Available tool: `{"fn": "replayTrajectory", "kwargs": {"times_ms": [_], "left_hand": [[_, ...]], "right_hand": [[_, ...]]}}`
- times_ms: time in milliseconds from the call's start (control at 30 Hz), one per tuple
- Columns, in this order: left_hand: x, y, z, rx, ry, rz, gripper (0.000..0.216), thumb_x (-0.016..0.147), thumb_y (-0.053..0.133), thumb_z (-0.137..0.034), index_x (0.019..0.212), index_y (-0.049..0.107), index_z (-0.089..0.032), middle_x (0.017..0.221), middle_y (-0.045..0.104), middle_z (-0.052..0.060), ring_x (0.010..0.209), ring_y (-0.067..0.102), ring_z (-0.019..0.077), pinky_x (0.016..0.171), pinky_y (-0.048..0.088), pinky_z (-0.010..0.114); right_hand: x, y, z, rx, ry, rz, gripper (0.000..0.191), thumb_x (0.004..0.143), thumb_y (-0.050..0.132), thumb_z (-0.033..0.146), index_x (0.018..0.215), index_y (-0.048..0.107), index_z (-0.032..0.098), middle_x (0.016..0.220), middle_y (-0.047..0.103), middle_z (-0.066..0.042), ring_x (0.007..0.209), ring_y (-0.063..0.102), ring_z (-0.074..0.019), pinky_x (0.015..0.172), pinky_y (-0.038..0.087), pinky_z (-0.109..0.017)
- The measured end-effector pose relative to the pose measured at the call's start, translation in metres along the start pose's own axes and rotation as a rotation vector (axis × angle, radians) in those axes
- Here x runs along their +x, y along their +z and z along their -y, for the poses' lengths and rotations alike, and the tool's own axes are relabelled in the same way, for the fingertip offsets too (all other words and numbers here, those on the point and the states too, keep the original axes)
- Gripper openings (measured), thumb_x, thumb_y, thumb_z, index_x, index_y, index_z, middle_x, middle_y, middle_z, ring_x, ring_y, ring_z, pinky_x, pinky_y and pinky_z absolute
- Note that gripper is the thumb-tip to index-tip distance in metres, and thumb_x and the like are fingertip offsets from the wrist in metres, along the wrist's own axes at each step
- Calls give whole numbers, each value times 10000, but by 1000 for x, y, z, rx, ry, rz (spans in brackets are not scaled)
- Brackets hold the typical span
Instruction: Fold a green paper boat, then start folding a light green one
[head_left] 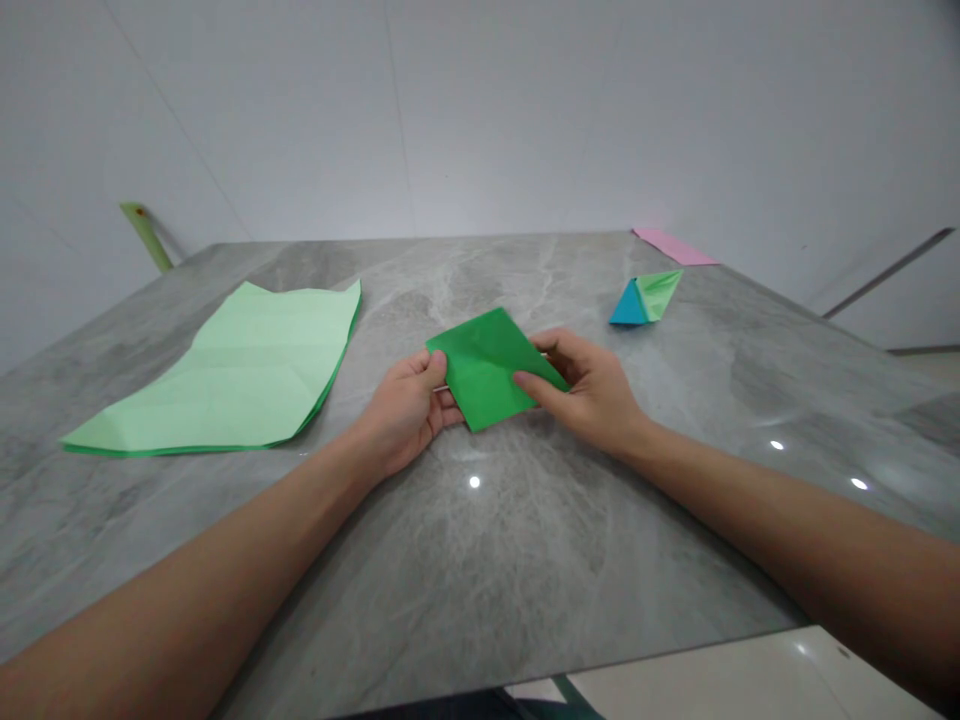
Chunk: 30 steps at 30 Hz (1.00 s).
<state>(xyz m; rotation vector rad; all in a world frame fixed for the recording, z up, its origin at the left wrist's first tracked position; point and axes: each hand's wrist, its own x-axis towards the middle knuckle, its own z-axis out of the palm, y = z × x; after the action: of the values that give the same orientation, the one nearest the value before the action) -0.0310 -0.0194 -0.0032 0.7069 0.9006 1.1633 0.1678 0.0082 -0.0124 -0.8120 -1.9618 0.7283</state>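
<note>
A green square of paper (489,362) is held above the middle of the table, one corner pointing away from me. My left hand (417,405) pinches its left corner, thumb on top and fingers beneath. On the other side my right hand (585,385) grips the right part, with the thumb lying on the upper face and the other fingers behind it. The fingers partly hide the underside, so I cannot tell how many layers the paper has.
Large pale green sheets (247,370) with darker green undersides lie at the left of the grey marbled table (510,560). A folded blue and light green paper piece (646,298) stands at the right. Pink paper (675,247) lies by the wall (480,120) at the back right.
</note>
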Motion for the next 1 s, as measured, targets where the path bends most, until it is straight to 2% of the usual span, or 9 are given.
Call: {"fn": "replayTrajectory", "kwargs": {"times_ms": [100,233,300,400,500,633,733,900,1000], "left_hand": [[0,1,1,37,13,35,301,1035,350,-189,1024,639,-104,903,748,129,797,743,210,808,598,423],[-1,-1,3,53,-1,100,283,1024,402,-205,973,664,-109,858,745,113,797,740,207,804,595,393],[0,-3,4,48,10,85,255,1004,458,-213,905,671,-115,833,742,100,800,736,208,797,595,376],[2,-5,5,45,14,56,256,986,481,-196,843,678,-118,824,738,94,806,730,208,788,593,354],[2,-6,5,33,12,43,321,1003,434,-218,829,681,-109,812,734,110,757,725,207,748,597,349],[1,-3,2,-6,-14,36,423,1029,365,-307,866,689,-88,873,736,148,774,721,217,741,595,354],[0,-1,2,-2,5,85,416,1013,419,-380,914,695,-85,947,732,158,858,718,240,801,584,372],[-2,0,6,27,51,109,209,973,514,-225,935,670,-91,901,732,119,896,712,234,829,575,374],[-1,-1,8,20,70,98,195,959,544,-245,900,656,-96,846,723,99,844,713,222,788,583,363]], "right_hand": [[0,1,-1,29,15,-23,433,840,653,281,1250,530,215,986,686,-42,854,651,-196,741,527,-321],[1,-2,3,-100,-201,156,325,905,527,196,1216,619,221,1127,657,-81,992,625,-217,873,505,-382],[1,-4,5,-148,-279,249,473,881,476,103,1317,575,258,1260,589,-93,992,611,-203,864,506,-387],[0,-5,3,-213,-297,333,699,787,453,-1,1406,493,323,1371,498,-79,954,599,-177,840,515,-379],[-1,-6,0,-252,-288,380,785,731,434,-42,1417,478,336,1408,462,-68,1020,586,-184,882,509,-393],[0,-6,0,-308,-287,424,766,738,421,-44,1416,489,307,1424,456,-83,1158,550,-221,963,484,-437],[0,-5,1,-327,-297,442,734,779,416,-33,1425,475,311,1425,467,-82,1261,499,-234,1009,460,-450],[0,-3,1,-363,-290,491,661,831,439,2,1417,490,304,1466,440,-89,1310,465,-239,1048,429,-452],[0,-3,1,-357,-300,506,604,858,458,42,1410,501,284,1434,461,-110,1287,479,-243,1035,435,-453]]}}
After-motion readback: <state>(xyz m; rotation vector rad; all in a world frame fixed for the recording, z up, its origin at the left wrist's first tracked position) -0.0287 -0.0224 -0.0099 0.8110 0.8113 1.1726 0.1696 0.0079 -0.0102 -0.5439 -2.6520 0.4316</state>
